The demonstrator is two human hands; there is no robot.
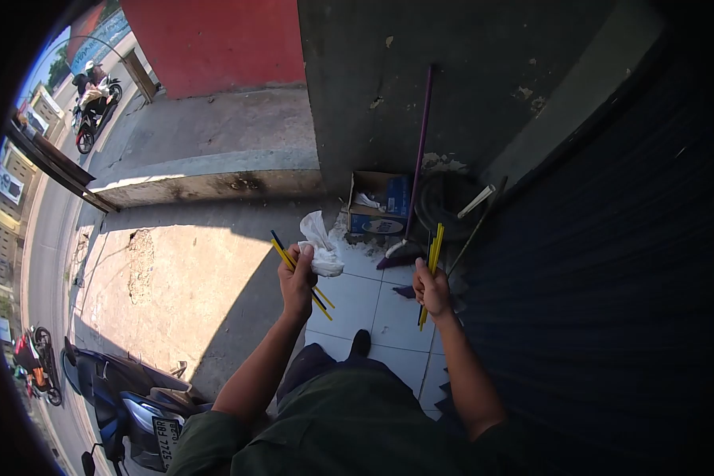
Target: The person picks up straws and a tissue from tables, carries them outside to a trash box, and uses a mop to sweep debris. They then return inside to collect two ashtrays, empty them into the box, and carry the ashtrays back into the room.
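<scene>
Outdoors: left hand (pixel 297 284) grips white rag (pixel 319 247) plus sticks (pixel 301 278); right hand (pixel 431 290) clenches yellow sticks (pixel 434 252); tiled floor (pixel 357 297) open between.

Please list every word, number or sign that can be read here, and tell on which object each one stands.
"5724 FBR" is roughly what shows on the licence plate of the parked scooter; the small characters are uncertain.
Print on the cardboard box: too blurred to read.
Roadside sign: too small to read.

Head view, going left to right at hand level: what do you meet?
Parked scooter → left hand gripping sticks and a white rag → cardboard box → right hand gripping yellow sticks → dark shutter.
</scene>
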